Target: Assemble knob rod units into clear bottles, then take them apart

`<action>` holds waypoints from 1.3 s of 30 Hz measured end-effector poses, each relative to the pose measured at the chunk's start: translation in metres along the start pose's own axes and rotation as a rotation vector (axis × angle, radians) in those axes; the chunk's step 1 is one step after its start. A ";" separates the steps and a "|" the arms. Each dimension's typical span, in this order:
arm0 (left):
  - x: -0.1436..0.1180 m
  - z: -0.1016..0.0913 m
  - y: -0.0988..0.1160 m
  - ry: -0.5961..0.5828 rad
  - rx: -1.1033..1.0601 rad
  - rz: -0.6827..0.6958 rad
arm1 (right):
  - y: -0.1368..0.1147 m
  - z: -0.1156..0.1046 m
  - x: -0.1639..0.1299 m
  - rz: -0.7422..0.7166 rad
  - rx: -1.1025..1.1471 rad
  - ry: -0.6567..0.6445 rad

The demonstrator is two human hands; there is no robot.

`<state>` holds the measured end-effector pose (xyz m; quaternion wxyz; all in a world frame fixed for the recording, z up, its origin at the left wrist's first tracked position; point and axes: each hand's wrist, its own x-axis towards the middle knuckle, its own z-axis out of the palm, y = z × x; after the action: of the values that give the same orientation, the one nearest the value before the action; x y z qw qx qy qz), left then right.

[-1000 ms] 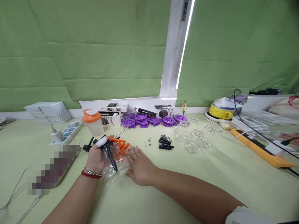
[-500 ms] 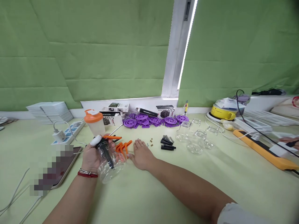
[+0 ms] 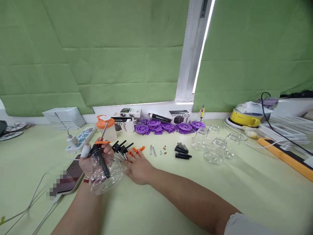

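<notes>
Held up at the left, a clear flared jar (image 3: 106, 182) is in my left hand (image 3: 86, 164). A black tube (image 3: 104, 164) hangs inside it, and an orange lever (image 3: 102, 142) with a metal rod (image 3: 105, 131) is at its top. My left thumb has a white cover. My right hand (image 3: 139, 168) lies low over the table with its fingers stretched out, over loose orange levers (image 3: 140, 149). Near its fingertips are black pieces with metal shafts (image 3: 124, 148); whether it touches them I cannot tell.
Metal pins (image 3: 153, 150), small brass pieces (image 3: 165, 150), black tubes with springs (image 3: 182, 151) and clear jars (image 3: 212, 156) lie to the right. Purple wheel parts (image 3: 168, 127) and boxes stand behind. A phone (image 3: 70, 178), power strip (image 3: 81, 139) and orange-lidded shaker (image 3: 106, 127) are left.
My right hand has slid left across the table onto the orange levers, and the metal pins now show. My left hand has brought the jar left and turned it. The view has swung left.
</notes>
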<state>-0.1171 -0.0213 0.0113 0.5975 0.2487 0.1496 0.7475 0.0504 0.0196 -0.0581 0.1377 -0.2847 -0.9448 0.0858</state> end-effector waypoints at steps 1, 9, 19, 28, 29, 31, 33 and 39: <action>0.001 -0.001 0.000 -0.002 -0.009 0.000 | 0.005 0.001 0.003 0.021 -0.003 -0.011; 0.006 -0.009 0.002 -0.002 -0.028 -0.028 | 0.029 -0.002 0.018 0.092 -0.030 -0.025; 0.007 -0.002 -0.016 0.076 0.079 -0.031 | 0.019 -0.019 0.003 0.038 0.250 0.168; -0.008 0.031 -0.081 0.129 0.339 -0.022 | -0.004 -0.059 -0.091 0.403 1.838 -0.006; -0.012 0.035 -0.087 0.087 0.407 -0.024 | -0.002 -0.063 -0.100 0.443 1.854 0.033; -0.019 0.041 -0.098 -0.005 0.591 -0.009 | 0.005 -0.070 -0.117 0.532 1.820 0.125; -0.023 0.043 -0.105 -0.085 0.842 0.009 | 0.013 -0.076 -0.132 0.598 1.728 0.178; -0.024 0.047 -0.124 -0.088 1.216 -0.076 | 0.031 -0.086 -0.159 0.318 0.859 0.341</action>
<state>0.0140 -0.0184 -0.0189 0.3802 0.5706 0.5335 0.4952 0.2196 -0.0370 -0.0179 0.3807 -0.3531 -0.7327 0.4400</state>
